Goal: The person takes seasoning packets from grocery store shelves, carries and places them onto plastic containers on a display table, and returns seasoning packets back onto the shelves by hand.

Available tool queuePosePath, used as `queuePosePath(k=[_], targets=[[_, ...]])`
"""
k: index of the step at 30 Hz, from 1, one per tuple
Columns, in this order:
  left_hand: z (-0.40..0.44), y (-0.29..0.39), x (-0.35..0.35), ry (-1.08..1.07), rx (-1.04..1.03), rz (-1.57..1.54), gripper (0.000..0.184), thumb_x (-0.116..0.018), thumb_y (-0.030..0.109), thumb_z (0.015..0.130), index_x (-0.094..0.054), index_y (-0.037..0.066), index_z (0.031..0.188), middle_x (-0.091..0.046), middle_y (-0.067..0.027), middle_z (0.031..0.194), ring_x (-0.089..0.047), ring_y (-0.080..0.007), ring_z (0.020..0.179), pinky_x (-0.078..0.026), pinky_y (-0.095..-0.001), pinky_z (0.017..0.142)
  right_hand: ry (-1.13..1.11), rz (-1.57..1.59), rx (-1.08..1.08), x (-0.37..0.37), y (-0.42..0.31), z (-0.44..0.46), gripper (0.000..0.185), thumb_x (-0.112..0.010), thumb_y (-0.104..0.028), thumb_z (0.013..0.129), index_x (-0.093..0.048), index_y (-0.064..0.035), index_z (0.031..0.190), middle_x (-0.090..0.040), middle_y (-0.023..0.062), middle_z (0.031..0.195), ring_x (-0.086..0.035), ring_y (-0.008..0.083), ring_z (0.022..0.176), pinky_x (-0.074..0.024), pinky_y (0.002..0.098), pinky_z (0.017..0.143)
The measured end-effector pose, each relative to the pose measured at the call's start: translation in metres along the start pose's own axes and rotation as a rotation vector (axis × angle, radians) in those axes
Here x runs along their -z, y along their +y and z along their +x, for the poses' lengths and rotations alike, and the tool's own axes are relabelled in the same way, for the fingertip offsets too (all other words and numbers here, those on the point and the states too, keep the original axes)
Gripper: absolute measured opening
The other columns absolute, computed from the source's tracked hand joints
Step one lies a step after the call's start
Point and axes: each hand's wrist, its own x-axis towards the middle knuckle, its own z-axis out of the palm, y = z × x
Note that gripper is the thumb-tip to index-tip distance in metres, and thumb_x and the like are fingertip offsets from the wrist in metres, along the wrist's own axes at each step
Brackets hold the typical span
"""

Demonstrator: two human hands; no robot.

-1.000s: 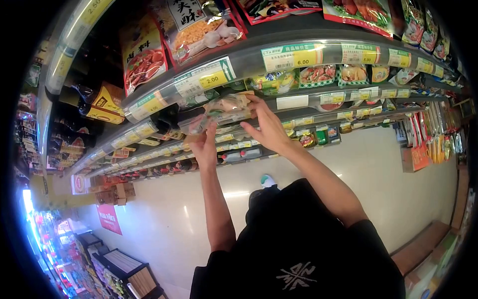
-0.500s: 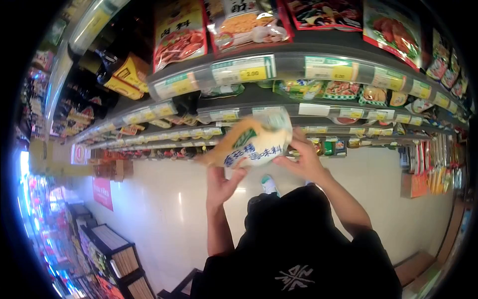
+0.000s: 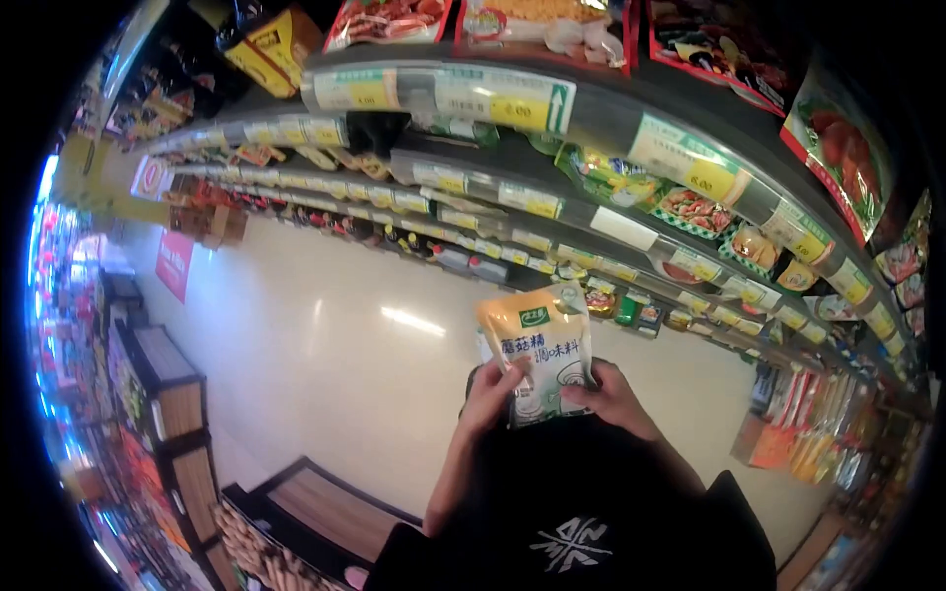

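So both hands are on one bag (image 3: 540, 330), a cream and yellow one with a green label and blue writing, front side up. The left hand (image 3: 490, 397) pinches its lower left edge, thumb across the front, and the right hand (image 3: 611, 399) does the same at the lower right, thumb pressing on the printed picture. The other fingers are mostly tucked behind the bag, so I can't tell how they're set. The bag sits between the hands, its top end poking out past them, just in front of a black shirt (image 3: 591, 483).

Container-wise, the bag looks closed and you can't see what's inside. Down and left of it there's a dark-edged bin (image 3: 229, 491) with a heap of small brown lumpy things (image 3: 258, 547), too blurry to name. Off to the right of the bag, an orange box (image 3: 764, 440) has slim packets (image 3: 803, 399) standing in or right behind it, can't say which. Beyond the bag runs a shelf (image 3: 601, 123) with red-edged packets (image 3: 547, 30) on top, and a lower level holding green packets (image 3: 606, 175). Pale floor (image 3: 296, 276) shows left of the bag.
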Motion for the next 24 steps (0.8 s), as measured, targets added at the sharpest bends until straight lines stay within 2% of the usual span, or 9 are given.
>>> queuePosePath(k=[4, 7, 10, 11, 14, 16, 17, 20, 24], targets=[[0.028, -0.040, -0.022, 0.073, 0.265, -0.067, 0.046, -0.055, 0.026, 0.091, -0.046, -0.004, 0.124, -0.056, -0.0107, 0.114, -0.053, -0.0151, 0.104, -0.042, -0.0259, 0.089, 0.022, 0.033, -0.084, 0.028, 0.007, -0.016, 0.040, -0.071, -0.025, 0.077, -0.059, 0.0024, 0.104, -0.064, 0.0081, 0.097, -0.058, 0.0118, 0.088, -0.0461, 0.0276, 0.078], [0.013, -0.050, -0.059, 0.025, 0.085, -0.018, 0.041, -0.056, 0.022, 0.090, -0.049, -0.003, 0.122, -0.057, -0.0106, 0.114, -0.052, -0.0137, 0.106, -0.042, -0.0280, 0.090, 0.048, -0.100, 0.005, 0.057, 0.016, -0.029, 0.037, -0.071, -0.023, 0.077, -0.061, 0.0023, 0.102, -0.065, 0.0077, 0.094, -0.058, 0.0113, 0.087, -0.0456, 0.0268, 0.079], [0.012, -0.069, -0.084, 0.053, 0.057, -0.022, 0.038, -0.058, 0.019, 0.089, -0.052, -0.003, 0.119, -0.060, -0.0088, 0.109, -0.055, -0.0133, 0.101, -0.044, -0.0279, 0.087, -0.031, 0.228, -0.299, 0.077, 0.026, -0.038, 0.040, -0.069, -0.029, 0.080, -0.061, 0.0020, 0.105, -0.065, 0.0063, 0.094, -0.057, 0.0108, 0.087, -0.0445, 0.0259, 0.079], [0.015, -0.080, -0.096, 0.166, 0.036, 0.062, 0.035, -0.060, 0.018, 0.088, -0.053, -0.002, 0.117, -0.062, -0.0078, 0.106, -0.057, -0.0129, 0.095, -0.046, -0.0262, 0.083, -0.131, -0.025, -0.293, 0.092, 0.049, -0.031, 0.039, -0.068, -0.030, 0.081, -0.061, 0.0011, 0.104, -0.065, 0.0054, 0.093, -0.057, 0.0113, 0.086, -0.0444, 0.0259, 0.078], [0.002, -0.110, -0.125, 0.228, -0.081, -0.076, 0.035, -0.063, 0.015, 0.086, -0.054, -0.004, 0.114, -0.063, -0.0080, 0.102, -0.058, -0.0122, 0.091, -0.047, -0.0258, 0.080, -0.237, -0.013, -0.207, 0.124, 0.063, -0.050, 0.039, -0.068, -0.030, 0.081, -0.061, 0.0006, 0.104, -0.065, 0.0059, 0.093, -0.057, 0.0114, 0.086, -0.0444, 0.0263, 0.078], [-0.014, -0.114, -0.146, 0.262, -0.083, -0.120, 0.036, -0.064, 0.013, 0.085, -0.055, -0.003, 0.115, -0.063, -0.0071, 0.101, -0.058, -0.0121, 0.091, -0.047, -0.0264, 0.081, -0.278, -0.016, -0.363, 0.134, 0.054, -0.059, 0.040, -0.069, -0.028, 0.079, -0.060, 0.0005, 0.106, -0.065, 0.0060, 0.097, -0.057, 0.0115, 0.089, -0.0446, 0.0263, 0.080], [-0.017, -0.118, -0.151, 0.314, -0.085, -0.035, 0.034, -0.065, 0.013, 0.084, -0.056, -0.003, 0.113, -0.064, -0.0070, 0.101, -0.058, -0.0119, 0.090, -0.047, -0.0264, 0.080, -0.310, 0.115, -0.288, 0.135, 0.072, -0.060, 0.042, -0.071, -0.027, 0.077, -0.060, 0.0002, 0.108, -0.064, 0.0060, 0.099, -0.057, 0.0124, 0.093, -0.0445, 0.0264, 0.083], [-0.016, -0.150, -0.156, 0.353, -0.101, -0.126, 0.031, -0.064, 0.015, 0.084, -0.059, -0.002, 0.110, -0.064, -0.0069, 0.101, -0.059, -0.0120, 0.089, -0.047, -0.0266, 0.080, -0.353, -0.049, -0.240, 0.141, 0.080, -0.069, 0.048, -0.075, -0.029, 0.073, -0.060, -0.0004, 0.108, -0.064, 0.0063, 0.101, -0.058, 0.0141, 0.094, -0.0445, 0.0280, 0.085], [-0.025, -0.181, -0.159, 0.250, -0.171, -0.242, 0.045, -0.063, 0.012, 0.084, -0.046, -0.002, 0.123, -0.058, -0.0098, 0.113, -0.053, -0.0149, 0.104, -0.043, -0.0283, 0.089, -0.305, -0.389, -0.105, 0.145, 0.069, -0.087, 0.042, -0.075, -0.027, 0.072, -0.063, 0.0016, 0.100, -0.067, 0.0095, 0.094, -0.062, 0.0143, 0.087, -0.0467, 0.0292, 0.079]])
